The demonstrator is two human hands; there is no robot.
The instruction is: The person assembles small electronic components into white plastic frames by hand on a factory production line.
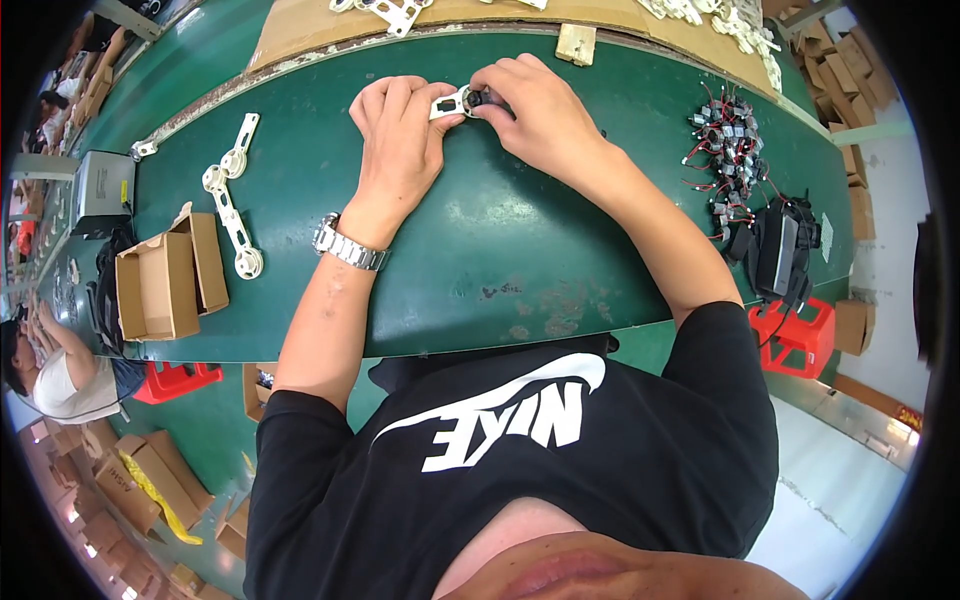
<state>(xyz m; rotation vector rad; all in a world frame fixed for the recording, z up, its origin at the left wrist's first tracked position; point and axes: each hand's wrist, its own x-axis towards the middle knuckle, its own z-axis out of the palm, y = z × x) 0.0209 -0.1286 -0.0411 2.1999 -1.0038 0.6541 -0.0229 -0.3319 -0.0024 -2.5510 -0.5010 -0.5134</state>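
Near the far side of the green table [500,250], both my hands meet at a white plastic bracket [446,105]. My left hand [398,140], with a metal watch on its wrist, pinches the bracket's left end between thumb and fingers. The fingers of my right hand [540,112] close around a small dark motor-like part [478,98] set against the bracket's right end. Fingers partly cover this part, so how far it sits in the bracket is hidden. Left of my left hand lie several similar white plastic pieces [228,210] in a crooked row.
A pile of small motors with red and black wires [735,145] lies at right, beside a black bag-like item [783,250]. Open cardboard boxes [160,285] and a grey metal box [103,190] stand at left. A wooden block [576,44] sits at the far edge; another person [70,370] is at left.
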